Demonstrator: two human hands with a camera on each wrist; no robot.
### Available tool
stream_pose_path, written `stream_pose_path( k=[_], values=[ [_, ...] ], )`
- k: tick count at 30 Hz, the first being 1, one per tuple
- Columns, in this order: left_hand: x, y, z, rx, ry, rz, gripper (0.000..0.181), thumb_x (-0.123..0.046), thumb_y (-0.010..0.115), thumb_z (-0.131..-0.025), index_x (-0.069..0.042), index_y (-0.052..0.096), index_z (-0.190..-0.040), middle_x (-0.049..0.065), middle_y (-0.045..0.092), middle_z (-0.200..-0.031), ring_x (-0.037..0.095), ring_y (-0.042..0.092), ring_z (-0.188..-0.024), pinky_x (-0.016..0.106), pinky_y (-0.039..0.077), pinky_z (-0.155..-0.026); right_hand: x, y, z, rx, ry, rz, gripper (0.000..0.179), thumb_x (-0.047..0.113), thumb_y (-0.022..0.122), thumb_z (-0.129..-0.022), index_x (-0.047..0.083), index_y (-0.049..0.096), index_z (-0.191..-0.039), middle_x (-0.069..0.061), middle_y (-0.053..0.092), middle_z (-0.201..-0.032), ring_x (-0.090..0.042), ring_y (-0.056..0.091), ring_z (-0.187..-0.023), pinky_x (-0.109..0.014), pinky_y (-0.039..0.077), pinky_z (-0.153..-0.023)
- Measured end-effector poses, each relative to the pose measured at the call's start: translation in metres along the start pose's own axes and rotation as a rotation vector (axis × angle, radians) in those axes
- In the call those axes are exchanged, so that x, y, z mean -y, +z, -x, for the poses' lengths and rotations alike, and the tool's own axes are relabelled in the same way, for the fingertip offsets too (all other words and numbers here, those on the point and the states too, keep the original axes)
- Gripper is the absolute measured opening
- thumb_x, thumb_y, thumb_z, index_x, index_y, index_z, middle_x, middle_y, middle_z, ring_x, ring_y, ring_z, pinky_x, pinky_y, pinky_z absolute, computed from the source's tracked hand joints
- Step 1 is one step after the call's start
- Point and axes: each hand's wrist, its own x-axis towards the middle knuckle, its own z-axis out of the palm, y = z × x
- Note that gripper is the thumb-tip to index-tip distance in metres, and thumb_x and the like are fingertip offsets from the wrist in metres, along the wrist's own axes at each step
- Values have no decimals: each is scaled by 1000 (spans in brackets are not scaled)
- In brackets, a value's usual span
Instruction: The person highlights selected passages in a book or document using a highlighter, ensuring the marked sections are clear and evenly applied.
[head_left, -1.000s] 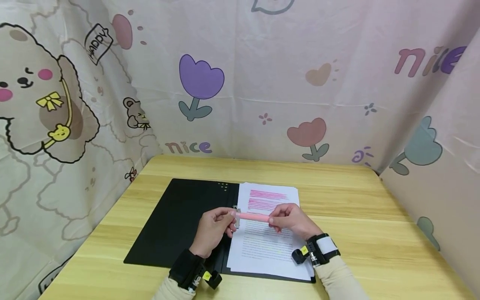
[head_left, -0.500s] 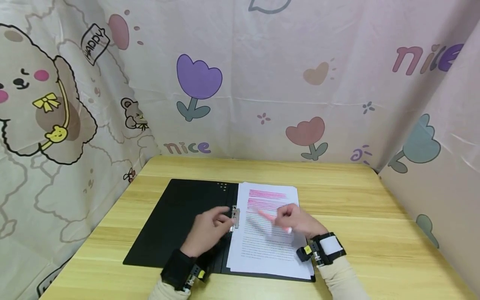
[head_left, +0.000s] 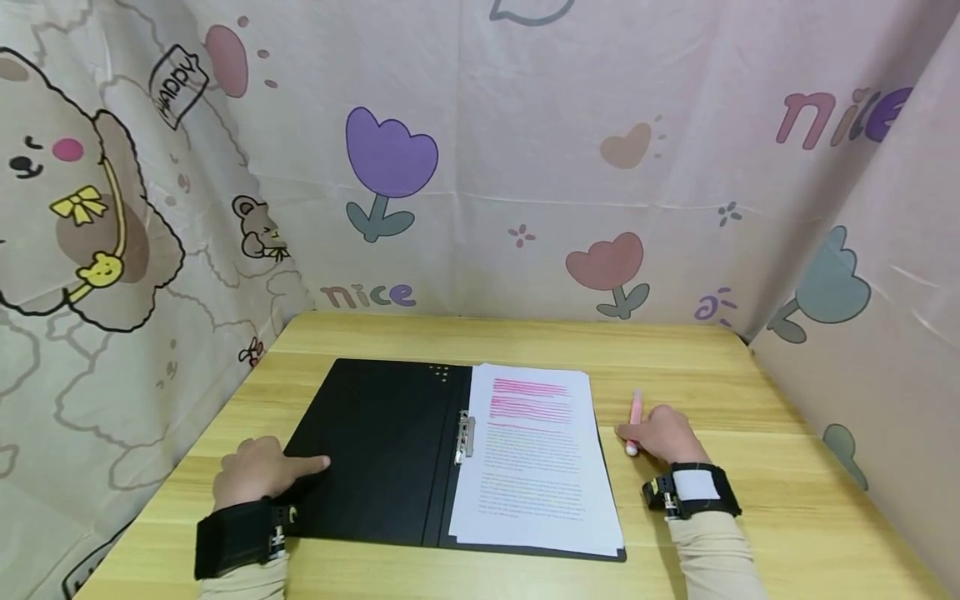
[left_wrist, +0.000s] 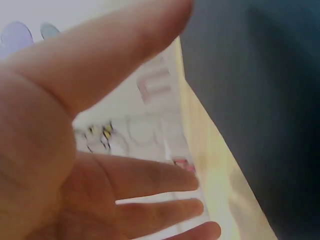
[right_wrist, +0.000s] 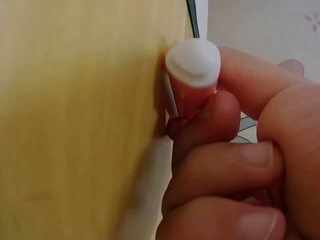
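A pink highlighter [head_left: 636,408] with a white end is pinched in my right hand [head_left: 665,433], to the right of the papers. In the right wrist view the fingers curl round its barrel, and the white end [right_wrist: 192,62] points at the camera, close over the wood. My left hand [head_left: 253,473] is at the left edge of the black folder [head_left: 375,450], thumb stretched out over the cover. The left wrist view shows its fingers [left_wrist: 155,182] spread and holding nothing. The folder lies open with printed sheets [head_left: 525,492] on its right side, pink lines marked across their upper part.
A metal clip [head_left: 462,437] sits at the folder's spine, left of the sheets. The wooden table [head_left: 540,579] is bounded by a patterned curtain [head_left: 510,167] behind and at both sides.
Both hands were over the folder, holding the highlighter between them. The left hand let go and moved to the folder's left edge; the right hand carried the highlighter right, off the papers.
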Motion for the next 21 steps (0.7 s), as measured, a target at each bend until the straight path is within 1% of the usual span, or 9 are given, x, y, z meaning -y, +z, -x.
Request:
stream_pose_path(
  k=[1, 5, 8, 10, 12, 14, 17, 19, 21],
  values=[
    [3, 0, 0, 18, -17, 2, 81, -60, 81, -81, 15, 58, -102, 33, 57, -99, 55, 53, -94, 60, 49, -77, 0, -1, 1, 0, 9, 5, 43, 42, 77, -88, 9, 64, -63, 1, 44, -56, -14, 44, -51, -26, 32, -48],
    [6, 2, -2, 65, -33, -6, 83, -49, 87, -79, 19, 55, -115, 38, 56, -109, 56, 51, -101, 62, 49, -82, 1, -4, 7, -3, 30, 32, 51, 50, 79, -86, 8, 63, -62, 0, 43, -58, -15, 42, -53, -27, 31, -50],
    [6, 5, -4, 79, -40, -20, 86, -45, 89, -78, 20, 53, -120, 39, 54, -111, 55, 50, -102, 63, 48, -83, 8, -5, 12, -43, 13, 25, 53, 52, 79, -87, 5, 66, -67, -1, 48, -57, -16, 44, -55, -29, 32, -52],
    [6, 6, -4, 78, -48, -28, 85, -44, 90, -77, 20, 53, -120, 39, 53, -110, 54, 49, -101, 63, 49, -83, 18, -3, 16, -85, -32, -5, 50, 48, 79, -89, 1, 67, -78, -5, 55, -58, -19, 49, -53, -30, 34, -53],
    [7, 7, -4, 72, -51, -33, 84, -43, 90, -77, 20, 54, -120, 38, 52, -108, 54, 49, -100, 62, 49, -82, 33, 2, 20, -120, -87, -24, 47, 42, 80, -90, -3, 66, -92, -9, 63, -67, -22, 55, -57, -32, 39, -54],
    [8, 7, -4, 58, -52, -29, 82, -42, 90, -78, 20, 54, -119, 38, 52, -107, 54, 49, -100, 62, 48, -82, 48, 10, 25, -110, -140, -22, 47, 33, 81, -89, -7, 63, -105, -14, 68, -78, -24, 60, -63, -34, 45, -59],
    [11, 8, -4, 41, -43, -16, 77, -41, 89, -79, 18, 56, -115, 37, 53, -105, 54, 49, -99, 60, 48, -80, 66, 26, 33, -71, -181, 62, 56, 24, 87, -83, -14, 60, -115, -22, 68, -93, -25, 63, -73, -37, 52, -62],
    [14, 6, -4, 38, -27, 0, 72, -39, 87, -81, 18, 57, -113, 37, 54, -105, 55, 50, -99, 59, 48, -79, 72, 35, 36, -58, -188, 105, 62, 20, 89, -81, -17, 57, -119, -27, 68, -97, -27, 65, -75, -39, 55, -63],
    [18, 2, -4, 54, 10, 10, 68, -38, 83, -85, 19, 59, -115, 38, 57, -108, 56, 52, -101, 60, 50, -82, 74, 40, 38, -71, -191, 134, 65, 17, 90, -80, -19, 54, -121, -32, 68, -98, -29, 67, -76, -41, 56, -64]
  ],
)
